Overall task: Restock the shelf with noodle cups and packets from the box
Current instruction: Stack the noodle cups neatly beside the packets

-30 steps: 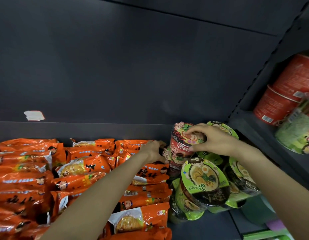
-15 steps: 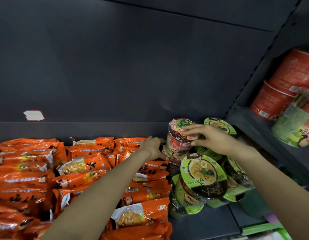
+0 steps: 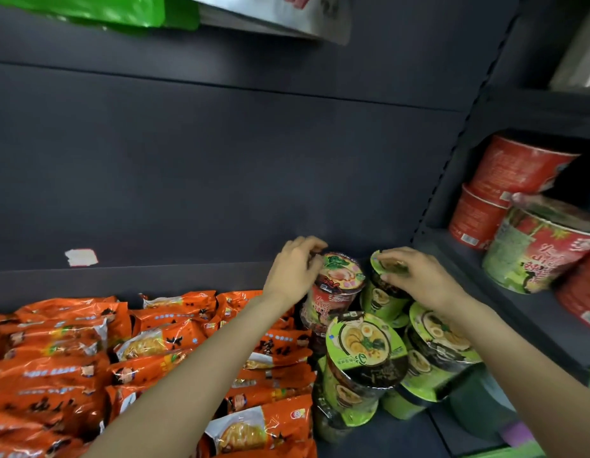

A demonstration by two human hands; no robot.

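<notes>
A red noodle cup (image 3: 336, 285) stands on top of another cup at the back of the shelf. My left hand (image 3: 295, 271) curls round its left rim. Just to the right, my right hand (image 3: 416, 276) grips the lid of a green noodle cup (image 3: 383, 292) from above. In front of both stand several more green cups (image 3: 363, 358), stacked and tilted. Orange noodle packets (image 3: 155, 345) fill the left half of the shelf in overlapping rows.
A dark back panel (image 3: 221, 176) rises behind the cups. On the adjoining right shelf (image 3: 518, 302) sit big red bowls (image 3: 515, 173) and a red-and-green bowl (image 3: 534, 252). A green bag (image 3: 98, 8) hangs over the upper shelf edge. A white label scrap (image 3: 81, 257) is stuck on the panel.
My right hand left the red cup and moved right onto the green cup's lid. My left hand rose from the packets to the red cup's rim. The camera tilted up.
</notes>
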